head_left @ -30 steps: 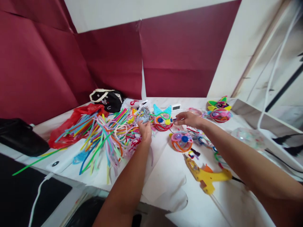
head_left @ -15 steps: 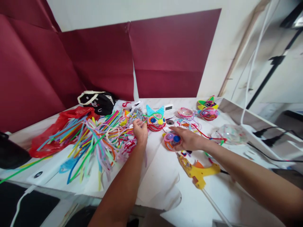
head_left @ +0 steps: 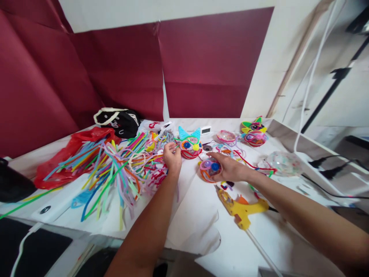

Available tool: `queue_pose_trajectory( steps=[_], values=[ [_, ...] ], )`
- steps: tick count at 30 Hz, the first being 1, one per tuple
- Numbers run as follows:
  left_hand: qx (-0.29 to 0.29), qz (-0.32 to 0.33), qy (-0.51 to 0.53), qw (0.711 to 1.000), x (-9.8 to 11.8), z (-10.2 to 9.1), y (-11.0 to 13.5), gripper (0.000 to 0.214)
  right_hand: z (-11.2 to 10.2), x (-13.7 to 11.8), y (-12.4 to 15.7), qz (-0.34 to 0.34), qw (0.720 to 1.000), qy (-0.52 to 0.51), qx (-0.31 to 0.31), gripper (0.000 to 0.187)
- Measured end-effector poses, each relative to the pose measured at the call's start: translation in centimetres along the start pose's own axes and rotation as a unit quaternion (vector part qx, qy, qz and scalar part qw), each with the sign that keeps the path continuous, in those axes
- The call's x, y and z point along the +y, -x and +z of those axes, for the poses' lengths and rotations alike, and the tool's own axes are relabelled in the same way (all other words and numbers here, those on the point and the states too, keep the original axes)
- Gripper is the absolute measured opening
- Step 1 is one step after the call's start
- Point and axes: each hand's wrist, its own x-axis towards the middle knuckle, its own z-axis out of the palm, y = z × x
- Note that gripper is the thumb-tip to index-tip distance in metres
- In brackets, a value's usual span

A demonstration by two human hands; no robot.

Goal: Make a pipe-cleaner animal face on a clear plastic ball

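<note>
R hand (head_left: 230,168) gripping round pink-and-orange ball w/ blue disc (head_left: 208,173), just beyond tip of yellow plastic glue gun (head_left: 242,211). L hand (head_left: 173,158) half-curled, fingers close tog., beside blue-eared, yellow-nosed round figure (head_left: 190,146); can't tell if holding anything.

"Where does the left forearm (head_left: 152,219) run?"

"Up from the bottom of the view, bare, slanting rightward to the left hand (head_left: 173,158). The left fingers (head_left: 172,147) are bent inward; whether they pinch anything, I can't tell."

"And the other side?"

"The right forearm (head_left: 285,204) comes in bare from the lower right corner, reaching leftward, nearly straight through the right wrist (head_left: 247,174). The right hand (head_left: 232,168) shows its back, and the right fingers (head_left: 215,157) are arched in a clasp."

"Do the hands meet?"

"They stand apart, near each other, the left slightly higher in view."
</note>
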Motion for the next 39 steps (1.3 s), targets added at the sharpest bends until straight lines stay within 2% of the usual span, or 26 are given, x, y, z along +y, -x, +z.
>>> queue_pose_trajectory(
  steps=[4, 7, 10, 13, 16, 22, 26, 30, 35, 39],
  values=[
    [-0.059, 0.043, 0.025, 0.997, 1.9, 0.0, 1.0, 0.015, 0.1, 0.2, 0.1, 0.004, 1.000, -0.007, 0.001, 0.089],
    [-0.147, 0.049, 0.074, 0.985, 3.9, 0.0, 2.0, 0.012, 0.2, 0.5, 0.2, 0.001, 1.000, -0.015, 0.002, 0.092],
    [-0.286, 0.037, 0.128, 0.949, 5.5, -0.2, 2.8, 0.020, 0.1, 0.9, 0.4, 0.004, 1.000, -0.017, 0.006, 0.095],
    [-0.415, 0.036, 0.113, 0.902, 6.2, -0.7, 2.9, 0.037, -0.1, 1.4, 0.8, 0.007, 1.000, -0.016, 0.013, 0.098],
    [-0.493, 0.039, 0.069, 0.867, 6.2, -1.5, 2.5, 0.056, -0.4, 2.0, 1.3, 0.006, 1.000, -0.019, 0.019, 0.097],
    [-0.534, 0.108, -0.014, 0.838, 4.5, -2.9, 2.7, 0.077, -0.7, 2.8, 1.8, 0.003, 0.999, -0.027, 0.023, 0.085],
    [-0.542, 0.161, -0.059, 0.822, 2.9, -2.9, 3.3, 0.086, -0.7, 3.3, 1.8, -0.010, 0.999, -0.034, 0.023, 0.082],
    [-0.543, 0.179, -0.106, 0.813, 2.2, -2.6, 3.6, 0.089, -0.8, 3.7, 1.8, -0.033, 0.999, -0.038, 0.020, 0.071],
    [-0.526, 0.193, -0.107, 0.821, 1.7, -2.2, 4.3, 0.085, -0.7, 4.1, 1.7, -0.052, 0.998, -0.042, 0.018, 0.057],
    [-0.519, 0.204, -0.095, 0.825, 1.0, -1.8, 4.6, 0.090, -0.3, 4.3, 1.7, -0.057, 0.996, -0.059, 0.021, 0.049]
  ],
)
